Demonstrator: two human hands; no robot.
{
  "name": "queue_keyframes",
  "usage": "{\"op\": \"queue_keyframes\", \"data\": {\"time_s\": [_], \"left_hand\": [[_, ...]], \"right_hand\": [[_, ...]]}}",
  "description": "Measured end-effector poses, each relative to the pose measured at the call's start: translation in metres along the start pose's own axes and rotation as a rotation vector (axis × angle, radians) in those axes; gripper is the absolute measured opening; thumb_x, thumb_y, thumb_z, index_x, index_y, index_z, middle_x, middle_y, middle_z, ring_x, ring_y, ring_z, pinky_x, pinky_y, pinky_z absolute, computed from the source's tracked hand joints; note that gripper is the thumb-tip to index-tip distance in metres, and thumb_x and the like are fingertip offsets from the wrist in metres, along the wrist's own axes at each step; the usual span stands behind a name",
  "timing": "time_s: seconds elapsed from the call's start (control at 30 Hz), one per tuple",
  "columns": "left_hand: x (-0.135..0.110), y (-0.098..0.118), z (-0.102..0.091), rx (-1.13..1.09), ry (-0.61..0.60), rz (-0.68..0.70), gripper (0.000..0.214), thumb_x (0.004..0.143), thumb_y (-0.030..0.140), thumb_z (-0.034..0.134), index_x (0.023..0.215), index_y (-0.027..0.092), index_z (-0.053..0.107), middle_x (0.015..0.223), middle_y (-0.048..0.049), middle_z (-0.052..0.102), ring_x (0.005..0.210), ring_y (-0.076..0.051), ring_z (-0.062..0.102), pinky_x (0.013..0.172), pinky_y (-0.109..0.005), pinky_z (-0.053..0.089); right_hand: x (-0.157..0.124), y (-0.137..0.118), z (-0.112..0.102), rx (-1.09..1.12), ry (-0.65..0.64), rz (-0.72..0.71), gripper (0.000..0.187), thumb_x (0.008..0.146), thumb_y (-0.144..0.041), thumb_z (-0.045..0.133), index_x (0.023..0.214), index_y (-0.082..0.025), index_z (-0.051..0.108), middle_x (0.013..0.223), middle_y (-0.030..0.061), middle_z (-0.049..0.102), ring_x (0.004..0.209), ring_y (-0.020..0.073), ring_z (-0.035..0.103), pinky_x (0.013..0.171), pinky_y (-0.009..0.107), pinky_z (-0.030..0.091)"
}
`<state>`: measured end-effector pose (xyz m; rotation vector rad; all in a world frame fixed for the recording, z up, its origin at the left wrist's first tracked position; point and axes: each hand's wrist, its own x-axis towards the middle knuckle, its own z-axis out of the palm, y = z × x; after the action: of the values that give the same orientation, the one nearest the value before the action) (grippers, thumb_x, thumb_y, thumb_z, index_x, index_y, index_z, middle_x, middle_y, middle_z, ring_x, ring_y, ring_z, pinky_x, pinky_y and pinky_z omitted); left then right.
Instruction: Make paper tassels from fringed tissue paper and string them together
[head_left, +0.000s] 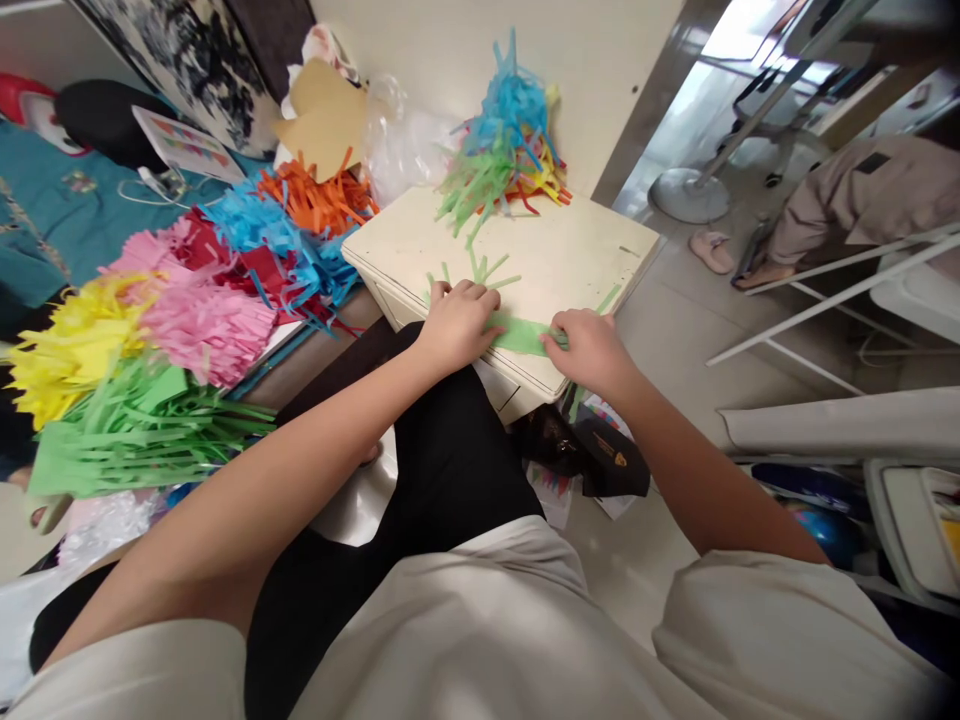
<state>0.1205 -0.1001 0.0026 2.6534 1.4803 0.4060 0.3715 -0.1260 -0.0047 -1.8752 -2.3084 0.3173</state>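
Note:
A strip of light green tissue paper (519,337) stretches between my two hands over the front edge of a small cream cabinet top (585,255). My left hand (459,322) has its fingers curled round the left end, where thin fringe strands fan out beyond it. The right end is pinched between thumb and fingers of my right hand (587,345), and a strand shows past it. Farther back on the cabinet lies a pile of finished-looking fringed tassels in blue (514,105), green (484,170), yellow and red.
On my left lie heaps of fringed tissue paper: orange (322,200), blue (259,225), pink (202,320), yellow (75,345) and green (142,425). A black bag (611,455) sits below the cabinet's right side. Another person's leg (847,210) and a folding chair frame (817,280) are at right.

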Motion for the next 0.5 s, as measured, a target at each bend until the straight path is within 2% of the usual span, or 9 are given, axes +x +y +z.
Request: {"op": "queue_keyframes", "data": {"time_s": [0.1,0.2,0.3,0.37,0.5], "left_hand": [[-0.017,0.018,0.004,0.055,0.102,0.143,0.028,0.112,0.023,0.06,0.133,0.017,0.078,0.146,-0.0241,0.078,0.149,-0.042,0.065,0.125,-0.066,0.045],[-0.038,0.042,0.011,0.057,0.065,0.278,0.041,0.118,0.026,0.049,0.146,0.012,0.077,0.154,-0.0248,0.078,0.154,-0.04,0.067,0.134,-0.064,0.044],[-0.054,0.061,0.019,0.058,-0.019,0.261,0.06,0.12,0.033,0.046,0.167,-0.001,0.064,0.175,-0.0311,0.063,0.168,-0.043,0.059,0.143,-0.064,0.04],[-0.059,0.065,0.023,0.055,-0.075,0.228,0.069,0.12,0.036,0.045,0.173,-0.007,0.055,0.183,-0.0335,0.051,0.176,-0.045,0.049,0.147,-0.064,0.035],[-0.06,0.062,0.028,0.025,-0.141,0.203,0.074,0.12,0.038,0.042,0.178,-0.008,0.047,0.187,-0.0336,0.043,0.181,-0.045,0.04,0.151,-0.065,0.03]], "right_hand": [[-0.001,0.001,0.005,0.018,0.021,0.0,0.016,0.104,-0.033,0.06,0.091,-0.024,0.059,0.103,0.0159,0.077,0.108,0.0374,0.066,0.098,0.05,0.044],[-0.001,0.003,0.007,0.038,0.036,-0.006,0.012,0.102,-0.031,0.061,0.093,-0.024,0.062,0.106,0.0168,0.078,0.111,0.038,0.068,0.099,0.05,0.045],[-0.001,0.004,0.006,0.054,0.031,-0.013,0.008,0.1,-0.028,0.061,0.094,-0.024,0.063,0.107,0.0166,0.079,0.113,0.0379,0.069,0.101,0.05,0.046],[-0.001,0.004,0.006,0.066,0.029,-0.011,0.008,0.1,-0.027,0.061,0.093,-0.024,0.062,0.107,0.0159,0.079,0.112,0.0372,0.069,0.102,0.05,0.045],[0.001,0.004,0.006,0.096,0.042,-0.001,0.016,0.102,-0.03,0.06,0.087,-0.025,0.056,0.102,0.0144,0.078,0.106,0.0343,0.067,0.098,0.048,0.044]]}}
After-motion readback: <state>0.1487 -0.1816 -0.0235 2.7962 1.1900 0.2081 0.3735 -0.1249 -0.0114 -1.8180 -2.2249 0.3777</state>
